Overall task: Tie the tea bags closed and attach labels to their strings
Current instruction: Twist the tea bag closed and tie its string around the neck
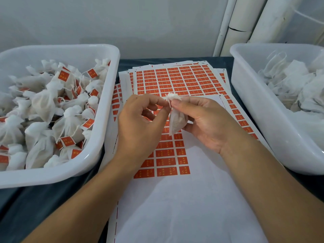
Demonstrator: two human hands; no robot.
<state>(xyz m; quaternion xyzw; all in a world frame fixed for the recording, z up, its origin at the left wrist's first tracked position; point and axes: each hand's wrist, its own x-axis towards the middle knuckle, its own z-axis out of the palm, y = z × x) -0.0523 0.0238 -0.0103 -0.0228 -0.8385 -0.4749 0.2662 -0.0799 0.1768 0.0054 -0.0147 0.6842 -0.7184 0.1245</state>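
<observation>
Single view only, no second view to share scene with. Head-worn wide-angle camera, looking forward and steeply down onto surface [52, 199]. Close range: both forearms enter from bottom edge, left hand [138, 123] and right hand [205, 123] meet at frame centre. White bins curve at left and right edges from lens distortion. Wall fills upper frame.

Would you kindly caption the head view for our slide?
Right hand holds a tea bag over label sheets while left hand pinches its string.
</observation>
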